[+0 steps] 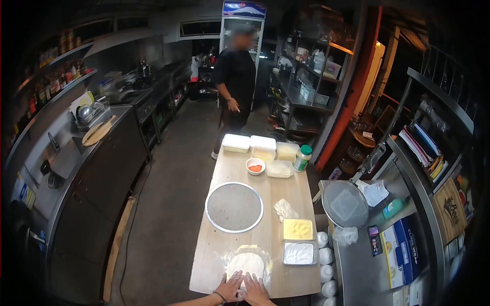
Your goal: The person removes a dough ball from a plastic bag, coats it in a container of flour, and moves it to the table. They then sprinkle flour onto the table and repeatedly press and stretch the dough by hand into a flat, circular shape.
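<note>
A flat round of pale dough (247, 262) lies on the wooden table (217, 255) near its front edge, with flour scattered around it. My left hand (229, 287) rests on the dough's near left part, fingers stretched out, a dark band on the wrist. Beside it, my right hand (254, 289) lies flat on the near right part, fingers spread. Neither hand grips anything. Beyond the dough is a round mesh pizza screen (234, 207). To the right stand a container of white flour (299, 253) and a container of yellow meal (297, 229).
A crumpled cloth-like item (285, 209) lies behind the yellow meal. At the far end are a bowl of orange food (255, 166), several lidded tubs (280, 169) and a green-lidded jar (303, 158). A person in dark clothes (239, 76) stands beyond. A metal counter (367, 270) is on the right.
</note>
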The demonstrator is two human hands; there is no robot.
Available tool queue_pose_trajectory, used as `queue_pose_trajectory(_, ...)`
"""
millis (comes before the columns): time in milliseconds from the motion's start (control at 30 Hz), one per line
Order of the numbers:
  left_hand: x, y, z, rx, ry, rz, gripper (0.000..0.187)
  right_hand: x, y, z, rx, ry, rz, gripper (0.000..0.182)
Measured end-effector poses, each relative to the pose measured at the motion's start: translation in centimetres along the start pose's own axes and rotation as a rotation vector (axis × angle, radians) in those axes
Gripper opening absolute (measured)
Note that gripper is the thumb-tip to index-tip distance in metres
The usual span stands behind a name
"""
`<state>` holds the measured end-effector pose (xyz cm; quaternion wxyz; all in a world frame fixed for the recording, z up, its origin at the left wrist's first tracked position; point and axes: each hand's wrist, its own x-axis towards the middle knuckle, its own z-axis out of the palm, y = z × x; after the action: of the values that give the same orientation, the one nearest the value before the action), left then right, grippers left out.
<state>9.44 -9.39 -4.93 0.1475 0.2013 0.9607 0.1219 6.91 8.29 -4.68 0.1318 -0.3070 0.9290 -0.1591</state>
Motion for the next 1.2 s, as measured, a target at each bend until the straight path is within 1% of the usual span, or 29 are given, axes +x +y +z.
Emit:
queue_pose_trajectory(33,0.0,0.0,0.1,-0.001,-0.002,0.002,0.098,-0.1,0.2,0.9,0.000,-0.001,0.003,0.077)
queue_pose_trajectory(67,0.3,-0.2,0.0,0.012,0.025,-0.007,0.098,0.4,0.9,2.1,0.012,0.074,0.024,0.075)
queue_pose_trajectory(100,-0.3,0.1,0.1,0.018,0.038,-0.016,0.099,-0.1,0.2,2.0,0.031,0.139,0.052,0.074)
queue_pose_trajectory(133,-0.3,0.2,0.0,0.016,0.040,-0.015,0.099,-0.4,0.1,1.6,0.028,0.139,0.053,0.074)
queue_pose_trajectory(200,-0.6,0.7,-0.2,-0.066,0.102,-0.022,0.088,-1.0,-0.3,-0.1,0.021,0.048,0.014,0.070)
queue_pose_trajectory(233,0.0,0.5,-0.5,-0.065,0.107,-0.020,0.088,-0.2,0.2,-0.9,0.017,0.051,0.015,0.070)
queue_pose_trajectory(300,1.3,0.0,-1.2,-0.090,0.221,-0.052,0.076,1.4,0.7,-1.9,-0.015,-0.164,0.037,0.067)
queue_pose_trajectory(333,2.4,0.1,-2.3,-0.209,0.362,-0.038,0.065,2.2,0.6,-2.4,0.152,0.053,0.054,0.065)
queue_pose_trajectory(367,3.2,0.0,-2.2,-0.209,0.354,-0.039,0.065,2.9,0.3,-2.7,0.319,0.268,0.073,0.063)
queue_pose_trajectory(400,4.7,-0.5,-1.9,-0.292,0.394,-0.003,0.065,3.9,0.5,-3.2,0.373,0.324,0.042,0.062)
queue_pose_trajectory(433,6.1,-1.2,-1.4,-0.376,0.434,0.033,0.065,4.3,1.0,-2.5,0.374,0.325,0.043,0.062)
queue_pose_trajectory(467,6.9,-1.9,0.4,-0.206,0.328,-0.014,0.070,4.5,1.7,-1.6,0.292,0.245,0.042,0.063)
queue_pose_trajectory(500,7.0,-1.7,-0.5,-0.202,0.335,-0.012,0.070,5.1,2.4,-1.3,0.206,0.172,0.037,0.064)
queue_pose_trajectory(567,6.4,-0.4,-3.1,-0.212,0.266,-0.046,0.072,5.6,3.0,-2.1,0.229,0.207,0.030,0.067)
queue_pose_trajectory(633,6.7,-1.2,-2.3,-0.175,0.240,-0.019,0.075,5.4,2.7,-2.3,0.271,0.228,0.032,0.070)
queue_pose_trajectory(700,6.6,-1.1,-2.1,-0.135,0.229,0.008,0.077,5.8,3.2,-2.4,0.115,0.067,0.048,0.075)
queue_pose_trajectory(767,6.6,-0.2,-3.4,-0.061,0.144,-0.057,0.081,6.4,2.6,-3.9,0.122,0.116,0.044,0.075)
queue_pose_trajectory(800,6.5,-0.2,-2.8,-0.106,0.214,-0.040,0.084,6.1,2.0,-4.2,0.142,0.145,0.051,0.075)
queue_pose_trajectory(867,6.0,-1.0,-2.6,-0.036,0.063,-0.077,0.085,6.2,2.9,-2.8,0.114,-0.039,0.064,0.078)
queue_pose_trajectory(900,5.9,-0.8,-3.9,0.014,-0.040,-0.089,0.086,6.5,2.1,-4.2,0.150,-0.085,0.105,0.079)
queue_pose_trajectory(933,6.9,-0.9,-2.9,-0.020,-0.041,-0.128,0.081,7.5,1.9,-4.8,0.183,-0.150,0.173,0.080)
queue_pose_trajectory(967,7.2,-0.7,-3.4,-0.009,-0.126,-0.114,0.074,7.5,1.8,-5.0,0.279,-0.101,0.152,0.079)
queue_pose_trajectory(1000,7.2,-0.6,-3.3,-0.088,-0.027,-0.148,0.069,7.2,1.6,-4.1,0.186,0.102,0.115,0.075)
queue_pose_trajectory(1033,6.5,-0.8,-3.5,0.021,-0.109,-0.105,0.077,6.9,1.6,-3.7,0.197,0.085,0.121,0.075)
queue_pose_trajectory(1067,6.2,-1.0,-3.8,-0.009,0.017,-0.091,0.089,6.9,1.6,-4.5,0.184,0.071,0.115,0.077)
queue_pose_trajectory(1100,6.3,-0.6,-5.2,0.001,-0.039,-0.137,0.102,7.1,1.5,-5.8,0.181,0.001,0.134,0.079)
queue_pose_trajectory(1133,6.2,-0.7,-6.7,-0.046,-0.066,-0.118,0.099,7.6,1.5,-6.4,0.170,-0.104,0.174,0.078)
queue_pose_trajectory(1200,4.9,-0.4,-7.0,-0.039,-0.091,-0.137,0.100,6.1,0.6,-5.6,0.192,-0.106,0.175,0.078)
